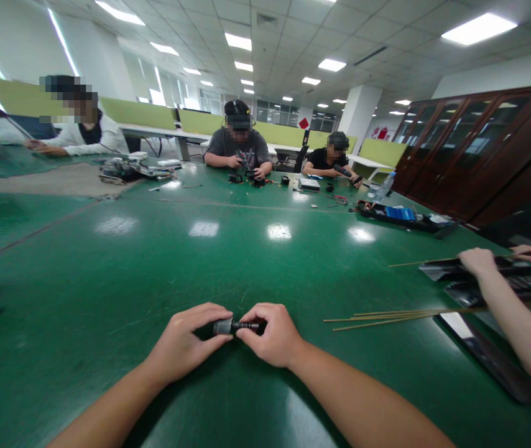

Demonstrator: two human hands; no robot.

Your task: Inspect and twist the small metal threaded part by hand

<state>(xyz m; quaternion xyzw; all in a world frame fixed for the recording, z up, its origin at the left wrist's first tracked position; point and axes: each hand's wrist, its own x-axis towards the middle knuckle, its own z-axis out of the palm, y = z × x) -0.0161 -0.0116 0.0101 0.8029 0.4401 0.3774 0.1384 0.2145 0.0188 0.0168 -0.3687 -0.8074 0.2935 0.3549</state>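
Note:
Between my two hands, just over the green table [247, 261], lies a small dark metal part made of a grey cylinder [223, 326] and a ridged dark shaft [245, 325]. My left hand [191, 341] has its thumb and fingers around the grey cylinder at the left end. On the other side my right hand [272, 334] pinches the shaft, and its fingers partly hide the dark right end. The cylinder and shaft line up roughly level and meet between my hands.
At the right, another person's hand [479, 261] is over black packages near thin sticks [387, 316] and a dark long case [489, 358]. Across the table several people sit with small parts. A black tray [387, 216] and a bottle [385, 186] stand at the back right.

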